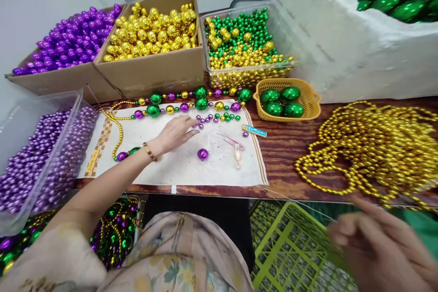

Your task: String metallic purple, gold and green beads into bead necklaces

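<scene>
My left hand [176, 134] is over the white cloth [164, 171], fingers stretched out and thumb apart, its fingertips by small purple beads [205, 121]. Some green beads [227, 116] lie beside them. My right hand [379, 242] is at the lower right, blurred, with fingers pinched where a thin thread [301, 204] runs up to it from the table edge. A large purple bead [203, 154] sits alone on the cloth. Along the cloth's back and left lies a strung garland [185, 107] of purple, green and gold beads. Small pink-handled scissors [234, 142] rest to the right.
Behind stand boxes of purple beads [75, 41] and gold beads [153, 27], and a clear bin [246, 70]. A yellow basket [308, 112] holds large green beads. Gold bead strands [376, 146] are heaped at right. A green crate [287, 246] is below the table.
</scene>
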A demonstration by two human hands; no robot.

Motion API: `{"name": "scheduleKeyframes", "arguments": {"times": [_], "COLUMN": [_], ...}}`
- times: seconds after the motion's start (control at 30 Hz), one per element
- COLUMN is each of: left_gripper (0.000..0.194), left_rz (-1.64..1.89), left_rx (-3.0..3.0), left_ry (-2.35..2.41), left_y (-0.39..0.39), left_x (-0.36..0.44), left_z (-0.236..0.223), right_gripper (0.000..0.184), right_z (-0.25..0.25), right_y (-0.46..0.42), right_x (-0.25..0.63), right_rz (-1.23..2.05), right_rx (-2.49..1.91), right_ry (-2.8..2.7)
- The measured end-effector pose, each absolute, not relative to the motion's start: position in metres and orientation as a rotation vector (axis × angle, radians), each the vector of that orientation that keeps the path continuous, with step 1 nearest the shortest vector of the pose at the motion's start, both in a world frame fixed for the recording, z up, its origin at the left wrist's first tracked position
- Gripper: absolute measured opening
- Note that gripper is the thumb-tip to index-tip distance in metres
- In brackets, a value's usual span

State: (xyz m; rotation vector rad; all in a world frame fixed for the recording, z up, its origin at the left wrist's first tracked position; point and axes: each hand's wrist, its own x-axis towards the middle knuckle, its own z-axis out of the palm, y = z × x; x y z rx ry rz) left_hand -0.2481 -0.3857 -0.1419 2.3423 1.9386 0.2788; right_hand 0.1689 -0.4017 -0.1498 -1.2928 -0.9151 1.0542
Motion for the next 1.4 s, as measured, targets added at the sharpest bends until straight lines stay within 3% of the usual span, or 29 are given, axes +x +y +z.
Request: {"name": "scheduleKeyframes", "arguments": {"times": [0.1,0.4,0.5,0.57,0.67,0.77,0.87,1.03,1.4], "left_gripper": [0.025,0.028,0.026,0.021,0.016,0.016,0.013,0.013,0.013], "left_rz": [0.144,0.007,0.174,0.462,1.009,1.303,1.405,1.456,1.47], "left_rx": [2.405,2.565,2.505,2.327,1.805,1.193,0.768,0.376,0.303], "left_ry": [1.995,1.945,1.922,1.906,1.666,1.332,1.133,0.955,1.015], "left_y": [-0.332,-0.279,-0.276,-0.28,-0.304,-0.347,-0.393,-0.436,-0.447], "left_x": [-0.21,-0.178,-0.178,-0.184,-0.204,-0.226,-0.23,-0.199,-0.178], "left_z": [-0.152,-0.185,-0.185,-0.176,-0.149,-0.12,-0.111,-0.134,-0.138], "right_gripper": [0.033,0.019,0.02,0.023,0.019,0.01,0.012,0.018,0.02], "right_z": [-0.154,-0.185,-0.192,-0.194,-0.189,-0.181,-0.175,-0.177,-0.176], "right_y": [-0.409,-0.429,-0.432,-0.432,-0.434,-0.436,-0.439,-0.447,-0.463], "right_x": [0.147,0.135,0.128,0.121,0.11,0.094,0.073,0.05,0.053], "right_rz": [1.204,1.346,1.383,1.404,1.426,1.429,1.45,1.404,1.318], "right_rx": [-1.26,-1.118,-1.105,-1.086,-1.067,-1.037,-0.988,-0.956,-1.055], "right_ry": [-0.909,-0.998,-1.051,-1.086,-1.123,-1.212,-1.384,-1.607,-1.708]}}
